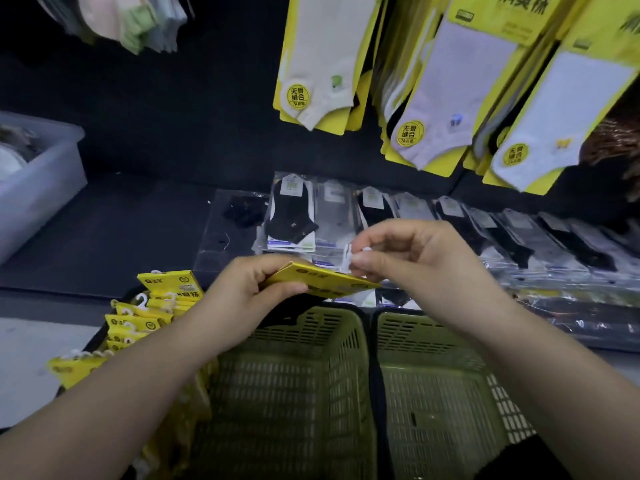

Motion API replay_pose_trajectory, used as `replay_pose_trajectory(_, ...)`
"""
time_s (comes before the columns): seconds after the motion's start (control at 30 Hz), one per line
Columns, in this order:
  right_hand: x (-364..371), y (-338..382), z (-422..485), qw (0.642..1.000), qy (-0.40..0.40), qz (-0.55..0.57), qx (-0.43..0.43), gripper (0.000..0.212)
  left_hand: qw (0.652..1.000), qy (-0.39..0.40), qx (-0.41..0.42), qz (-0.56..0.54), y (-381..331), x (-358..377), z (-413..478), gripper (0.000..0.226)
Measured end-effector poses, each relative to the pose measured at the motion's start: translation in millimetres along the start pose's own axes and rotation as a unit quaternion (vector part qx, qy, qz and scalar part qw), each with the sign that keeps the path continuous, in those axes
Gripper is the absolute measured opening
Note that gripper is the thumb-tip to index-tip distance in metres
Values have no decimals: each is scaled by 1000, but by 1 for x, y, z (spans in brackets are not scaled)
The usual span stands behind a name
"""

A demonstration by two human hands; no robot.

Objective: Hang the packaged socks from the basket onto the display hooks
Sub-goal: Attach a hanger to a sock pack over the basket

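My left hand [242,292] grips a yellow-carded sock pack [322,280], held almost flat above the green baskets. My right hand [398,251] pinches the pack's small white plastic hanger [349,256] at its top edge. More yellow sock packs [145,317] with white hangers are stacked at the lower left, partly behind my left forearm. Yellow packs of white socks [329,64] hang from the display at the upper right; the hooks themselves are out of view.
Two olive-green slotted baskets [346,327] stand side by side just below my hands. A row of clear-bagged dark socks [415,220] lies on the dark shelf behind them. A translucent bin [45,181] sits at the left. Pastel socks [131,22] hang at upper left.
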State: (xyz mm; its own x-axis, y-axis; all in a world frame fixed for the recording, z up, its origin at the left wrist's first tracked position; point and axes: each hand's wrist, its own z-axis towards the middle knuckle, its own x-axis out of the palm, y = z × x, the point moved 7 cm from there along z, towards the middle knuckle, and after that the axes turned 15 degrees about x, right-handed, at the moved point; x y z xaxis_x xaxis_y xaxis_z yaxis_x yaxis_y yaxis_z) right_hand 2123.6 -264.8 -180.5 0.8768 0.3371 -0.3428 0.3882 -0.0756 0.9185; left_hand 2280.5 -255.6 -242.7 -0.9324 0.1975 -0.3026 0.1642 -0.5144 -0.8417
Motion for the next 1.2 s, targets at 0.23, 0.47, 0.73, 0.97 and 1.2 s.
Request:
replay_pose_trajectory(0.23, 2, -19, -6, 999, -17, -50, -11, 18, 999, 10, 0, 52, 3, 2, -4, 56)
replay_pose_trajectory(0.47, -1, -26, -7, 996, -52, -61, -33, 22, 999, 16, -4, 45, 11, 9, 1, 38)
replay_pose_trajectory(0.73, -1, -33, -5, 991, -91, -87, -49, 23, 998, 15, 8, 63, 12, 9, 2, 43)
replay_pose_trajectory(0.97, 7, -18, -12, 930, -154, -281, -179, 12, 993, 9, 17, 119, 10, 3, 4, 49)
replay_pose_trajectory(1.2, 13, -22, -9, 907, -154, -336, -200, 12, 971, 38, 98, 213, 2, -4, 6, 55)
